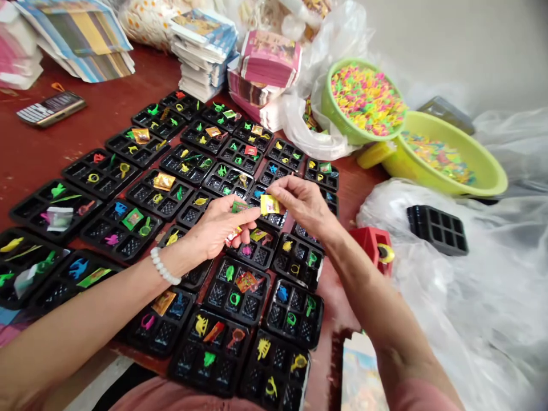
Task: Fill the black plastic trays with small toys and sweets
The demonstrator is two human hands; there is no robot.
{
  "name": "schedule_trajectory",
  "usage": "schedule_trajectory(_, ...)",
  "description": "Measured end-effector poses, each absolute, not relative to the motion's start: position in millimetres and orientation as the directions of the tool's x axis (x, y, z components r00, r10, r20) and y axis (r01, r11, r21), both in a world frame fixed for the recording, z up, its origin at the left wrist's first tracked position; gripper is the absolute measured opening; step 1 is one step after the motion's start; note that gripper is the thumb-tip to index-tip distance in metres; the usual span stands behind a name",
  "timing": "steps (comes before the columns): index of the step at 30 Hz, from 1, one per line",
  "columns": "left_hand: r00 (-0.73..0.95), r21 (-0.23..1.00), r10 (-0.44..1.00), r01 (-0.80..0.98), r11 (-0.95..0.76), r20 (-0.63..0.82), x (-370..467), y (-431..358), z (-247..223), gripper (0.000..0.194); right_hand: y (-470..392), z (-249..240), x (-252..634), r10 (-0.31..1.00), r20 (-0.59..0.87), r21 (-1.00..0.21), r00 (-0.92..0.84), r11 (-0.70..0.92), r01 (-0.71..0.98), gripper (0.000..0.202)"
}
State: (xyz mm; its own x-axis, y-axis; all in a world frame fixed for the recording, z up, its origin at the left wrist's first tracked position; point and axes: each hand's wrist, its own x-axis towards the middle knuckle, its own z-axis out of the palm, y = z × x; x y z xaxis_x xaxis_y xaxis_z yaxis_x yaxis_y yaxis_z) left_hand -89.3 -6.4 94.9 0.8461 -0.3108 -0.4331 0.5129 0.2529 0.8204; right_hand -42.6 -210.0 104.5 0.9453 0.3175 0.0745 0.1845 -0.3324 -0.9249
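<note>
My left hand [218,225], with a pale bead bracelet [165,266] on its wrist, is closed round small packets; a green one [240,208] and a red one [233,235] show at its fingers. A yellow packet [269,204] is pinched between the thumb and fingers of my right hand [302,202], close to the left fingertips. Both hands are above rows of black compartment trays [237,302]. Small plastic toys, such as a green ring [234,298], and small packets, such as an orange one [247,281], lie in them.
Stacks of printed cards [201,51] stand at the back, beside a pink stack [270,60]. A green basket [334,114] and a yellow-green basin [483,174] hold small colourful pieces. A phone [51,108] lies at left. Spare trays [439,230] and a red object [370,245] are at right.
</note>
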Motion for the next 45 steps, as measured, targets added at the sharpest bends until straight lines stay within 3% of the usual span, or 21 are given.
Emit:
schedule_trajectory(3,0.825,0.773,-0.334,0.552,0.313,-0.455,-80.9,-10.9,100.0,0.018,-211.4,103.4,-32.8,0.206,0.197,-0.876,0.959,-0.402,0.266,0.030)
schedule_trajectory(7,0.779,0.673,-0.372,0.625,0.395,-0.505,-72.0,-6.6,101.9,0.011,-237.4,92.8,9.5,0.071,0.361,-0.637,0.930,-0.709,0.301,0.016)
schedule_trajectory(9,0.752,0.620,-0.392,0.659,0.425,-0.530,-69.2,-2.1,100.0,0.001,-250.4,80.7,32.7,0.080,0.373,-0.510,0.925,-0.814,0.276,0.018)
schedule_trajectory(12,0.759,0.626,-0.395,0.650,0.430,-0.517,-68.0,2.3,97.0,0.019,-257.9,61.0,56.1,0.118,0.327,-0.377,0.938,-0.893,0.244,0.021)
schedule_trajectory(15,0.783,0.691,-0.391,0.615,0.379,-0.483,-69.7,2.1,97.1,0.025,-253.0,52.3,63.0,0.142,0.292,-0.304,0.946,-0.924,0.232,0.020)
schedule_trajectory(18,0.797,0.736,-0.373,0.592,0.328,-0.475,-72.0,-0.6,97.7,0.029,-238.9,61.9,50.7,0.123,0.333,-0.329,0.935,-0.914,0.237,0.022)
schedule_trajectory(20,0.816,0.763,-0.361,0.562,0.318,-0.451,-73.1,-2.4,95.7,0.033,-224.4,75.4,30.3,0.160,0.303,-0.460,0.939,-0.839,0.291,0.028)
schedule_trajectory(22,0.839,0.794,-0.362,0.520,0.314,-0.406,-73.8,-4.2,91.7,0.035,-207.9,88.9,4.4,0.333,0.137,-0.666,0.933,-0.666,0.336,0.034)
schedule_trajectory(24,0.854,0.817,-0.359,0.489,0.306,-0.377,-74.0,-6.0,88.1,0.037,-194.9,98.3,-17.5,0.519,-0.035,-0.821,0.854,-0.502,0.271,0.031)
schedule_trajectory(27,0.832,0.776,-0.353,0.539,0.328,-0.428,-72.6,-7.2,88.9,0.039,-194.6,103.1,-21.0,0.557,-0.075,-0.875,0.827,-0.435,0.214,0.021)
schedule_trajectory(30,0.737,0.596,-0.361,0.675,0.435,-0.571,-69.3,-4.8,98.9,0.041,-218.9,101.1,16.7,0.332,0.102,-0.744,0.938,-0.601,0.293,0.014)
schedule_trajectory(32,0.687,0.501,-0.354,0.714,0.489,-0.634,-66.5,-1.5,106.7,0.052,-239.4,96.8,52.8,0.155,0.245,-0.525,0.957,-0.809,0.265,0.020)
schedule_trajectory(35,0.689,0.491,-0.363,0.711,0.503,-0.627,-61.8,3.3,112.4,0.069,-260.9,85.3,99.3,0.101,0.269,-0.256,0.958,-0.951,0.173,0.030)
schedule_trajectory(41,0.730,0.513,-0.363,0.672,0.534,-0.580,-49.8,5.2,105.1,0.066,-263.9,61.4,125.4,0.216,0.106,-0.180,0.971,-0.956,0.232,0.040)
schedule_trajectory(45,0.724,0.458,-0.384,0.672,0.582,-0.573,-45.9,4.8,102.3,0.072,-243.9,70.5,88.1,0.277,0.193,-0.219,0.941,-0.923,0.317,0.045)
